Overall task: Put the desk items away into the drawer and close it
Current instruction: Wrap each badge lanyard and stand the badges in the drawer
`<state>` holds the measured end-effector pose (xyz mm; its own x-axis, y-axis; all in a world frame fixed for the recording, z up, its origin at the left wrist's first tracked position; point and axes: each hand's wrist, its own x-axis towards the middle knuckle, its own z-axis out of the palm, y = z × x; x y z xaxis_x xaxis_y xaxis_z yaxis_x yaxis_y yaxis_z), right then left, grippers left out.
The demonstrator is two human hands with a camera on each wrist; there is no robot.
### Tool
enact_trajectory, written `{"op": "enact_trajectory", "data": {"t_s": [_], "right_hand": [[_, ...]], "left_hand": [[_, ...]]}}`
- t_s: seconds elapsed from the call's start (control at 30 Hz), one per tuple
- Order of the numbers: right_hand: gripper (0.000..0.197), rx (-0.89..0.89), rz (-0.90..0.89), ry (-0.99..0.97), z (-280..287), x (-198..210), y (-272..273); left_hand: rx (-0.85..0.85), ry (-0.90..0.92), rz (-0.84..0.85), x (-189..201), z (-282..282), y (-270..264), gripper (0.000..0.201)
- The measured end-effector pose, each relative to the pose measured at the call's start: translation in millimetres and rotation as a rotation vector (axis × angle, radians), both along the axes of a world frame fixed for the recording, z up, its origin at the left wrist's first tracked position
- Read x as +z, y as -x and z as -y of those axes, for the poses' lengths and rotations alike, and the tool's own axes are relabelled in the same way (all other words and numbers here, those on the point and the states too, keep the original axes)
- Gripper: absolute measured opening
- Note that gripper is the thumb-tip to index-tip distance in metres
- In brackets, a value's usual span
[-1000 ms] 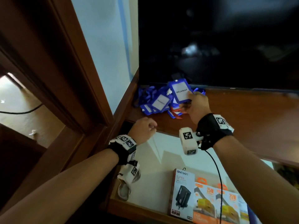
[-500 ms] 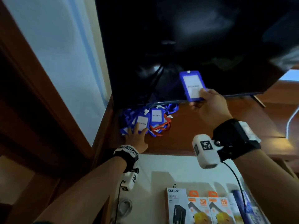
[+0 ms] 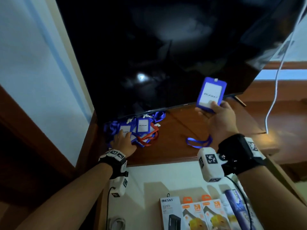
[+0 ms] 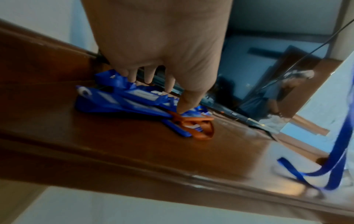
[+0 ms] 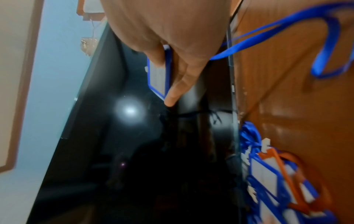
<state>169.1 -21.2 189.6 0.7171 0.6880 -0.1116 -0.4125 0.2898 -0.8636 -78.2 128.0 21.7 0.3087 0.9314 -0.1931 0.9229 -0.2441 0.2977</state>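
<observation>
The right hand (image 3: 221,120) is pinching a stiff, light blue plastic badge holder (image 3: 210,95) by its lower edge above the wooden tabletop (image 3: 174,146), its floppy lanyard (image 3: 197,141) trailing; the left hand (image 3: 123,141), fingers spread, is pressing the tangled badge pile (image 3: 141,128).

Dim pics, wrist views blurry, glare on screen (image 3: 141,77).

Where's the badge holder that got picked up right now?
In the head view, the badge holder is on the right, pinched by the right hand above the desk, in front of the screen's lower edge.
</observation>
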Motion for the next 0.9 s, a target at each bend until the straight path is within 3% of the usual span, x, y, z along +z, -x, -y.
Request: {"op": "enact_trajectory", "data": {"t_s": [0.13,0.27,0.37,0.53,0.67,0.8,0.9], "right_hand": [[0.008,0.146,-0.014,0.159,21,-26,12],[0.011,0.236,-0.050,0.210,45,-54,25],[0.009,0.325,-0.006,0.237,66,-68,35],[0.009,0.453,0.134,0.357,104,-82,33],[0.009,0.402,0.171,0.399,126,-92,12],[0.016,0.342,0.191,0.252,123,-91,-6],[0.032,0.407,0.213,0.160,114,-86,-9]], "left_hand": [[-0.070,-0.052,0.364,33,25,-32,0.036],[-0.117,0.327,0.820,85,71,-67,0.035],[-0.061,0.544,0.993,102,100,-88,0.035],[-0.002,0.522,1.134,90,136,-107,0.010],[0.009,0.533,1.136,79,160,-111,0.019],[-0.062,0.560,1.075,78,182,-116,0.029],[-0.120,0.604,1.000,83,194,-121,0.036]]}}
